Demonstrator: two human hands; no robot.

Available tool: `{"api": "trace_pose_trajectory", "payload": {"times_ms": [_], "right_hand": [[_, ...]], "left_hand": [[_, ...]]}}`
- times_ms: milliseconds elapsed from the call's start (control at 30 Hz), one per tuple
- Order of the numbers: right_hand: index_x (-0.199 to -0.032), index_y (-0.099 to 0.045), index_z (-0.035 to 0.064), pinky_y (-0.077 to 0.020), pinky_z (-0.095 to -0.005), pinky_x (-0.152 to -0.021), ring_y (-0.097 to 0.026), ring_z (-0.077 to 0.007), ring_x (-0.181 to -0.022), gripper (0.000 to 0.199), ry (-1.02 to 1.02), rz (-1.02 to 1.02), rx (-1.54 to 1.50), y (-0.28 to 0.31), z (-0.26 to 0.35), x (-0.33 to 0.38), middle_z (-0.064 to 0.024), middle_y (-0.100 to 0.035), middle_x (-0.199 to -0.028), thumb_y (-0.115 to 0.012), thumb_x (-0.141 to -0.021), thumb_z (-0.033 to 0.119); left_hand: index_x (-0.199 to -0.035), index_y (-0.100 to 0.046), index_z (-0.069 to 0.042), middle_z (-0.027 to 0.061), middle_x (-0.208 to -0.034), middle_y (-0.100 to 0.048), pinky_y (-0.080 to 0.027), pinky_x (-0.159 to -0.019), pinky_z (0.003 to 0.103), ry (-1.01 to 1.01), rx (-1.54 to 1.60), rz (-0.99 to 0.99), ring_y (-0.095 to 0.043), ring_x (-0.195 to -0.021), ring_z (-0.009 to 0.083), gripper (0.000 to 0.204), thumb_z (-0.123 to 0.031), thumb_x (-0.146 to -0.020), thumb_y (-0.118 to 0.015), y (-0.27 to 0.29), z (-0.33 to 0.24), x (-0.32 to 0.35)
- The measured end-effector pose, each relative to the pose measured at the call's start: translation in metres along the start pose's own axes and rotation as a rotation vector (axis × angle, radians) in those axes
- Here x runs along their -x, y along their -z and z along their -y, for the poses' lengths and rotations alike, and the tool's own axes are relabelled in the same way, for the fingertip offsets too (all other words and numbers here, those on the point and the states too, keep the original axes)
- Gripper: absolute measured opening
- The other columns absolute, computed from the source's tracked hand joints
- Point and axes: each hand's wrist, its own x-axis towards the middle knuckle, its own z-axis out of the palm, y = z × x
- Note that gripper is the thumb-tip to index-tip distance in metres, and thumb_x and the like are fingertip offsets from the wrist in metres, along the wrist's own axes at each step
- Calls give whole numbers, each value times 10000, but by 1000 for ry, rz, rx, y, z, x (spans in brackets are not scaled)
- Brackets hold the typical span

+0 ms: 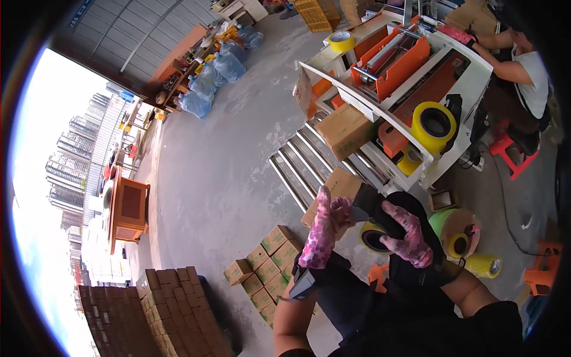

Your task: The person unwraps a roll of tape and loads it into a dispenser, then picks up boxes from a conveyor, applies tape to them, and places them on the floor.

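Both my hands wear pink patterned gloves and meet in front of my lap, above the end of a roller conveyor. My right hand point(410, 235) grips a dark, blocky object point(379, 209) between thumb and fingers; its exact kind cannot be made out. At the object's greyish left end, the curled fingers of my left hand point(324, 229) close on it, with one digit pointing up. Just beyond my hands a brown carton point(340, 189) lies on the rollers. A second carton point(345, 131) sits farther up at the mouth of the carton-sealing machine point(392, 65).
Stacked cartons point(270, 262) stand on the floor at lower left, with a taller pile point(178, 303) beyond. Yellow tape rolls point(433, 127) are on the machine and floor. A co-worker point(529, 77) sits across at right, near a red stool point(513, 152). Metal rollers point(297, 166) extend left.
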Motion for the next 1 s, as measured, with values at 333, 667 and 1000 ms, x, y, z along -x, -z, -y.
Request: {"api": "trace_pose_trajectory", "payload": {"times_ms": [333,667,1000], "right_hand": [[-1220,-622,186,-507,-376,-543,-565,-312,-649,601,63,134,466,1,9,39,-92,-653,-1043,-783,-645,249],[-1283,-574,251,-532,-464,-698,-622,-400,-834,569,-471,464,725,23,18,67,-241,-616,-1038,-690,-737,358],[-1156,-663,170,-499,-425,-804,-635,-323,-894,499,-487,758,701,-3,-42,-49,-131,-677,-951,-681,-705,383]], "left_hand": [[-923,-683,29,34,-781,-666,-464,-672,249,-133,-573,-137,-587,-719,91,174,-141,-899,-652,43,7,-21],[-899,-692,27,66,-739,-682,-489,-653,278,-93,-748,-196,-631,-689,151,232,-199,-854,-665,182,-17,-124],[-1089,-667,-49,69,-994,-686,-474,-793,313,-73,-1314,186,-616,-913,179,284,-187,-870,-551,129,12,-107]]}}
